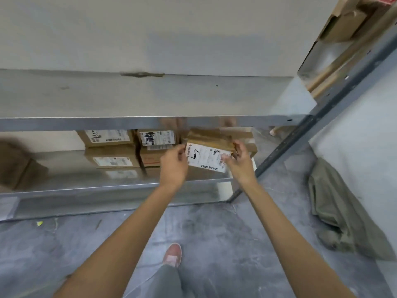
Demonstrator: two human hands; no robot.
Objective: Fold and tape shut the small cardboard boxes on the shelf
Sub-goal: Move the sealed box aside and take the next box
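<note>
A small cardboard box (207,154) with a white shipping label marked in black pen sits at the right end of the lower metal shelf (120,187). My left hand (174,163) grips its left edge with curled fingers. My right hand (239,159) holds its right end, thumb over the label's corner. Behind this box lies brown cardboard (210,135) with tape on it. To the left, several labelled cardboard boxes (111,153) stand stacked in two columns. No tape roll is in sight.
The upper shelf board (139,95) overhangs the boxes. A grey upright post (305,134) stands at the right. Crumpled olive cloth (337,209) lies on the floor at right. A blurred brown box (19,166) is at far left. My shoe (172,254) is on the concrete floor.
</note>
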